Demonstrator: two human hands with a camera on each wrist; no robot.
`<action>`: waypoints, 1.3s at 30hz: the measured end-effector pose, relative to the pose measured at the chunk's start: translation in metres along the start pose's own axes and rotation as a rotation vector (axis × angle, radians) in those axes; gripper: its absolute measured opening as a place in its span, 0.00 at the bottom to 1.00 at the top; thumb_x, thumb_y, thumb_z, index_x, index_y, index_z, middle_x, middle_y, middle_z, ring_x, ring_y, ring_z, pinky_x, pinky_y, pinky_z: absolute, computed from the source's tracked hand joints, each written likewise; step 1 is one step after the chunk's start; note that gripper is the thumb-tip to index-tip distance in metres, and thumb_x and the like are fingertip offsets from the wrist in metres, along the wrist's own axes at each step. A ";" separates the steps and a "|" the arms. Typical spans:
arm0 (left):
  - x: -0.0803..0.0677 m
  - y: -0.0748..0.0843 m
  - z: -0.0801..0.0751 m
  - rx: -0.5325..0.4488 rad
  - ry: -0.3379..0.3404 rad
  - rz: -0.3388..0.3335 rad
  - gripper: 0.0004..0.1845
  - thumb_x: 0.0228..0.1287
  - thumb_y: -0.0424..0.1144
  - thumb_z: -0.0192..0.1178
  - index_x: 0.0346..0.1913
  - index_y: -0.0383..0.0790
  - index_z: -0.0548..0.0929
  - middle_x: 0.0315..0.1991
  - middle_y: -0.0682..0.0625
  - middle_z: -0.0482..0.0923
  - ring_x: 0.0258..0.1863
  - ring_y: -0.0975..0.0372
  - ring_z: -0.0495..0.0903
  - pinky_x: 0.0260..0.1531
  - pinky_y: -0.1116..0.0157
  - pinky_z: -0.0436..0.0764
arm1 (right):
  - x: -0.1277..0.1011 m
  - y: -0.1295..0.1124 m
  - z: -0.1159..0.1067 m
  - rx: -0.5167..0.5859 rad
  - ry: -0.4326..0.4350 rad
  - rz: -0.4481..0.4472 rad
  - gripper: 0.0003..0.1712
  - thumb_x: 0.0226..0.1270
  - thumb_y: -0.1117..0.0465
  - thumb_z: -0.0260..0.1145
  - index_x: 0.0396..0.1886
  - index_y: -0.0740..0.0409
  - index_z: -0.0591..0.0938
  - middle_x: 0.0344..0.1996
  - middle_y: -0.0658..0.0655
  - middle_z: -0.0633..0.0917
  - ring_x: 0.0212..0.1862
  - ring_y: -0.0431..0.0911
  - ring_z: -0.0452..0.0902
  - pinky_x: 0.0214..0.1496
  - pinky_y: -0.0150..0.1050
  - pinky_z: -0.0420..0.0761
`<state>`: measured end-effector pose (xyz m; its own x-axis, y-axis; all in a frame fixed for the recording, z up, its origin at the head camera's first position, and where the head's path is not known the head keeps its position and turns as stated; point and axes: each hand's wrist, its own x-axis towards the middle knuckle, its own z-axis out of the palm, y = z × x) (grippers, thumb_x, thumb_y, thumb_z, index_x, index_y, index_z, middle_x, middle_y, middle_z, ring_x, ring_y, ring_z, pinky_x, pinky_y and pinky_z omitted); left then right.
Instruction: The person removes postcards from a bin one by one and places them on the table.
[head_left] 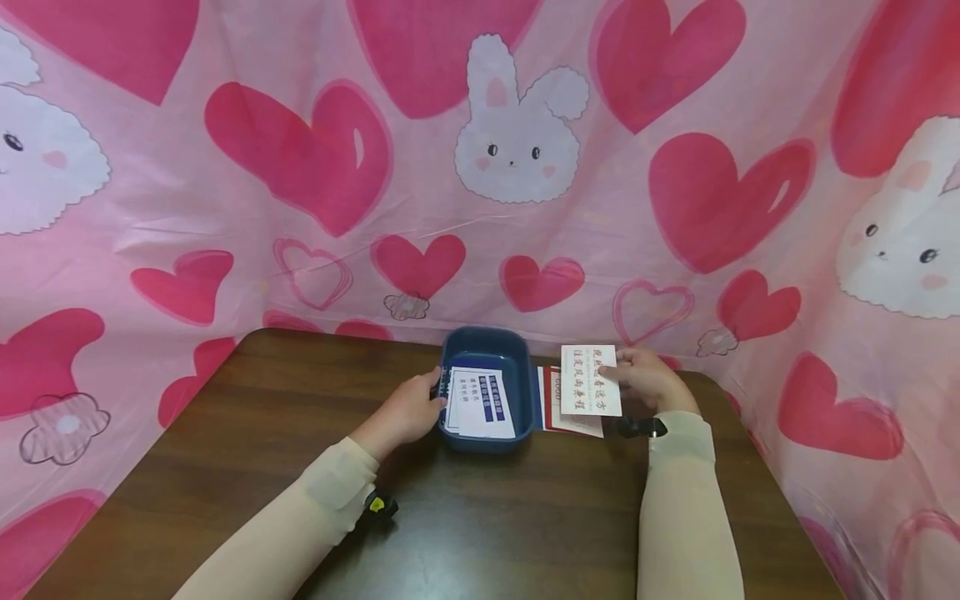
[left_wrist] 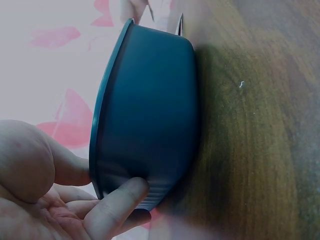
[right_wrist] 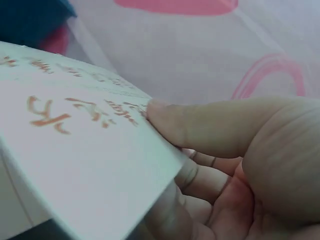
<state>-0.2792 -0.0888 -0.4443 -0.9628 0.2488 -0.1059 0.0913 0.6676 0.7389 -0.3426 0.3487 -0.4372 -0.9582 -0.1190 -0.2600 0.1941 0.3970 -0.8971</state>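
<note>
Item: white card (head_left: 591, 380), pinched by our right hand (head_left: 649, 379), just right of blue tub (head_left: 486, 350); left hand (head_left: 405, 412) grips tub's rim; we'd keep it steady, card level

1. Your blue tub (head_left: 487, 350) sits upright on the worktop, a white card with blue bars (head_left: 480, 402) lying flat inside.
2. Your white card with red characters (head_left: 590, 380) is raised just right of the tub, face up, above a red-and-white card (head_left: 555, 408).
</note>
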 end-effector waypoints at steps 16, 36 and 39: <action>0.001 -0.001 0.001 -0.016 -0.004 -0.007 0.38 0.88 0.39 0.62 0.91 0.32 0.60 0.90 0.34 0.62 0.89 0.38 0.65 0.86 0.37 0.68 | 0.012 0.026 0.006 -0.203 0.022 0.113 0.26 0.76 0.55 0.79 0.63 0.68 0.85 0.50 0.60 0.91 0.48 0.50 0.89 0.54 0.47 0.95; 0.002 -0.003 -0.001 -0.024 -0.013 0.004 0.37 0.88 0.38 0.60 0.90 0.33 0.60 0.90 0.34 0.62 0.89 0.37 0.63 0.86 0.35 0.65 | 0.015 0.014 0.019 -0.439 0.172 0.193 0.43 0.72 0.54 0.83 0.76 0.73 0.76 0.69 0.74 0.81 0.59 0.62 0.85 0.59 0.54 0.95; 0.000 -0.001 0.000 -0.011 -0.007 0.008 0.37 0.88 0.37 0.60 0.90 0.31 0.61 0.89 0.33 0.63 0.89 0.37 0.64 0.86 0.35 0.65 | 0.015 0.015 0.016 -0.385 0.174 0.203 0.42 0.73 0.54 0.82 0.77 0.71 0.76 0.63 0.71 0.84 0.55 0.60 0.83 0.59 0.53 0.94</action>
<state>-0.2797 -0.0895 -0.4450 -0.9602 0.2589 -0.1047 0.0959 0.6577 0.7471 -0.3504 0.3383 -0.4605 -0.9362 0.1371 -0.3235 0.3208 0.7091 -0.6280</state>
